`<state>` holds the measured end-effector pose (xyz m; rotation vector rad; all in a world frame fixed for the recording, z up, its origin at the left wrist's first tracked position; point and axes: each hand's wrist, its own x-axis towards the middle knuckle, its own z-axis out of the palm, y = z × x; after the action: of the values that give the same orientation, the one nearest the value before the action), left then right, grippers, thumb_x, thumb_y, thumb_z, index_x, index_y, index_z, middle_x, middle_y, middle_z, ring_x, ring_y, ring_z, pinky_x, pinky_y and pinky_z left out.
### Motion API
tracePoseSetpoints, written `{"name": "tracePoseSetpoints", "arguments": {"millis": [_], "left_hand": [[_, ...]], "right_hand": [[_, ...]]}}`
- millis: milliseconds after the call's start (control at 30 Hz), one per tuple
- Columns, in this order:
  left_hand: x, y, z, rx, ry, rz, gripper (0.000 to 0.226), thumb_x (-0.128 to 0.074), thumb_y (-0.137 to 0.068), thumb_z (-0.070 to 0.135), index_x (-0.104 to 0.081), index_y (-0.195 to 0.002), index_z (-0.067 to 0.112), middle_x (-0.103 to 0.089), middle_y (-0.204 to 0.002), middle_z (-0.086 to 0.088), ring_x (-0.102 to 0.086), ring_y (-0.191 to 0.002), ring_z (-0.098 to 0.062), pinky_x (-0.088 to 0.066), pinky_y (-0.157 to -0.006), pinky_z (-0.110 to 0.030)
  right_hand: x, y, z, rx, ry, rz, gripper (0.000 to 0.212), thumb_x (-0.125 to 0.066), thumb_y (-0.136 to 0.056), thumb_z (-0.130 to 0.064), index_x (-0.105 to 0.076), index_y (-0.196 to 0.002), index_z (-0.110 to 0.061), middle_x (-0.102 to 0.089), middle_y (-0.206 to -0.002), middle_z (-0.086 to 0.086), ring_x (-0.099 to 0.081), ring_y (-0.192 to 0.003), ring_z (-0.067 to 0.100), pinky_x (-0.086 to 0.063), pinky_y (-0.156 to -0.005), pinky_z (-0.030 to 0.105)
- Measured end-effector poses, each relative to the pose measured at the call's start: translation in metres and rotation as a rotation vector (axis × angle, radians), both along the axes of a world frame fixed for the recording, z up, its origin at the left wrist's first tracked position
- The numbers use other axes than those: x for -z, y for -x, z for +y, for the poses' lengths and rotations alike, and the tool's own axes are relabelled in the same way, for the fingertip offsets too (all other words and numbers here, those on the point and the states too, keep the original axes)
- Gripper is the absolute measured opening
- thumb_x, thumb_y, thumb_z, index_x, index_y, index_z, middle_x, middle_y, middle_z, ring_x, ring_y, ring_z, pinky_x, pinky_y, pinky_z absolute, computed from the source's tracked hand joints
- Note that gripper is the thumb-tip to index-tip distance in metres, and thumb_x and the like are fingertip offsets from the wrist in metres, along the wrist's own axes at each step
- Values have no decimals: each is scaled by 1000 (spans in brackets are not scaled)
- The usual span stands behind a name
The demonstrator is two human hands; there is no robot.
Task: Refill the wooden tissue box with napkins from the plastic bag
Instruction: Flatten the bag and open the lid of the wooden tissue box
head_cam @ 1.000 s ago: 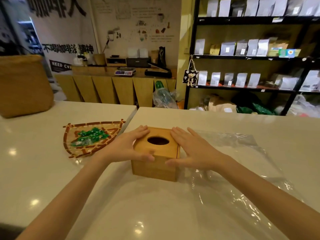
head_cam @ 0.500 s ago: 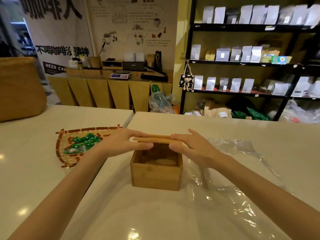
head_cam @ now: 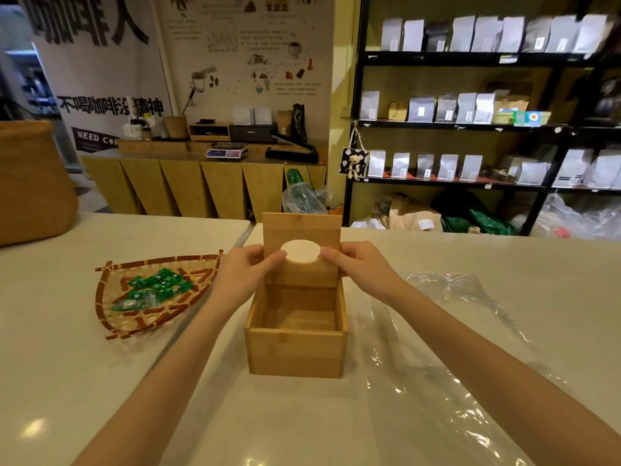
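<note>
Left hand (head_cam: 242, 271), right hand (head_cam: 359, 265) bare; forearms bare, no sleeves in view.

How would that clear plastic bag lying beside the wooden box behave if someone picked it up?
The plastic bag would probably go limp and droop, since it lies flat and wrinkled on the counter. It looks thin and see-through, so likely very light. Its glossy sheen suggests it may slide in a hand, and no napkins can be seen inside to weigh it down.
</note>
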<state>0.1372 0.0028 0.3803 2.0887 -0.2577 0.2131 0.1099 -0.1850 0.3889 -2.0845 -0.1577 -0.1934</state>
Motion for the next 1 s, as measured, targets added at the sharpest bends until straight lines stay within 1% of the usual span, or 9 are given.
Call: {"name": "tracePoseSetpoints", "arguments": {"millis": [267, 400, 467, 533, 600, 633, 700, 800, 1000], "left_hand": [[5, -8, -4, -71, -57, -13, 44, -56, -84, 42, -63, -112, 10, -65, -98, -2, -60, -91, -18, -44, -63, -16], [-4, 2, -5, -126, -26, 5, 58, -58, -83, 42, -44, -132, 14, -59, -126, -8, -55, -116, -25, -48, -86, -35], [-12, 18, -8, -227, -53, -183, 64, -61, -82, 39, -37, -137, 16, -50, -138, -7, -47, -125, -24, -41, -99, -38], [-21, 42, -19, -217, -73, -490, 54, -63, -82, 32, -45, -131, 16, -52, -134, -4, -47, -122, -18, -37, -99, -31], [-26, 66, -38, 61, -146, -574, 41, -61, -83, 31, -54, -122, 19, -57, -121, 8, -49, -112, -5, -40, -95, -24], [-26, 80, -50, 295, -227, -497, 37, -59, -84, 34, -56, -119, 24, -56, -115, 17, -49, -107, 2, -42, -95, -21], [-14, 104, -72, 761, -485, -314, 32, -53, -86, 42, -59, -115, 31, -57, -115, 25, -52, -106, 6, -44, -95, -21], [13, 123, -103, 1082, -774, -326, 42, -45, -90, 43, -51, -128, 25, -49, -139, 11, -40, -128, -4, -35, -107, -29], [47, 135, -139, 1149, -801, -556, 61, -41, -91, 45, -30, -143, 14, -28, -153, -4, -14, -143, -15, 10, -112, -21]], "right_hand": [[5, -4, 2, 56, -35, -16, 32, -51, -90, -36, -67, -97, -8, -68, -94, 12, -64, -90, 28, -54, -79, 38], [4, 4, -5, -49, -1, 102, 38, -49, -92, -35, -55, -122, -13, -61, -122, 6, -57, -100, 14, -47, -76, 17], [5, 13, -18, 10, 47, 86, 46, -48, -91, -38, -47, -131, -15, -53, -134, 4, -51, -115, 16, -40, -85, 19], [8, 25, -35, 176, 200, 41, 51, -45, -92, -42, -41, -135, -16, -49, -138, 6, -47, -123, 21, -37, -94, 28], [15, 40, -51, 351, 648, 46, 59, -39, -92, -48, -34, -138, -12, -42, -143, 13, -39, -129, 30, -34, -103, 40], [20, 47, -59, 400, 867, 108, 66, -35, -91, -52, -27, -141, -10, -32, -148, 17, -28, -136, 34, -27, -108, 45], [33, 58, -71, 439, 1047, 324, 80, -28, -88, -62, -11, -145, -9, -7, -155, 23, -4, -142, 39, -9, -114, 51], [49, 68, -85, 436, 930, 567, 99, -29, -76, -78, -1, -147, -14, 5, -155, 23, 6, -142, 40, 0, -114, 55], [63, 77, -101, 355, 824, 531, 103, -34, -71, -81, 2, -147, -21, 7, -156, 18, 7, -143, 35, 1, -113, 57]]}}
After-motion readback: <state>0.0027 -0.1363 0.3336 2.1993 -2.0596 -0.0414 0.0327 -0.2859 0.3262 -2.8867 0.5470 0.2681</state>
